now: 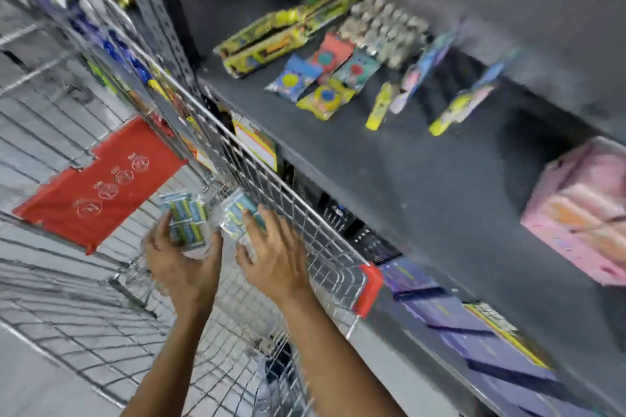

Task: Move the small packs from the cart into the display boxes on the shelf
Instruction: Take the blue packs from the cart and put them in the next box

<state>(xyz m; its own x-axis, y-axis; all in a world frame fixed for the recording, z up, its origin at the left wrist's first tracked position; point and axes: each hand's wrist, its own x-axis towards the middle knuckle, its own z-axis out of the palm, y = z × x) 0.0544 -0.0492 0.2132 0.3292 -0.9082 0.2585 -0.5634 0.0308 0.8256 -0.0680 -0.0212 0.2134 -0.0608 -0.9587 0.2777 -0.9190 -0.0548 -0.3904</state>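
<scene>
Both my hands reach down into the wire cart (305,223). My left hand (183,264) grips a clear-wrapped bundle of small blue, green and yellow packs (186,220). My right hand (274,257) lies on a second clear-wrapped bundle of the same packs (237,213), fingers spread over it beside the cart's right wall. The grey shelf (389,159) stands to the right of the cart. A pink display box (582,213) sits on it at the far right. The view is blurred.
A red plastic flap (101,186) hangs in the cart to the left. Loose colourful packets (321,78) and yellow-green boxes (271,41) lie at the back of the shelf. A lower shelf holds purple boxes (457,322). A red corner guard (369,288) caps the cart's rim.
</scene>
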